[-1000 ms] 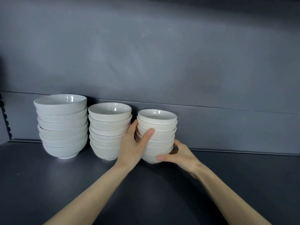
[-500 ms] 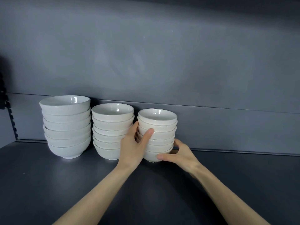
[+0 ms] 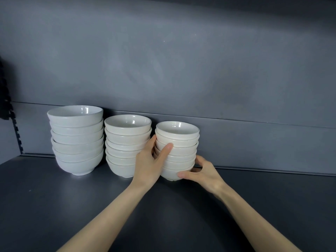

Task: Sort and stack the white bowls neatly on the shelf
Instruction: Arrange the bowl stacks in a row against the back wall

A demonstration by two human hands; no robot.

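Three stacks of white bowls stand in a row at the back of the dark shelf (image 3: 54,206). The large stack (image 3: 77,140) is on the left, the medium stack (image 3: 125,144) in the middle, the small stack (image 3: 179,148) on the right. My left hand (image 3: 151,162) grips the small stack's left side, thumb across its front and fingers between it and the medium stack. My right hand (image 3: 201,174) cups the bottom bowl on the right, thumb at its front. The small stack rests on the shelf, upright.
A grey back panel (image 3: 181,60) rises behind the bowls, with a raised lower strip (image 3: 263,142). A notched black shelf upright (image 3: 11,115) runs down the far left. Bare shelf surface extends to the right of the small stack and in front of all three.
The view has shifted so all three stacks sit further right in frame. Both hands keep the same hold on the small stack, which stays close beside the medium stack.
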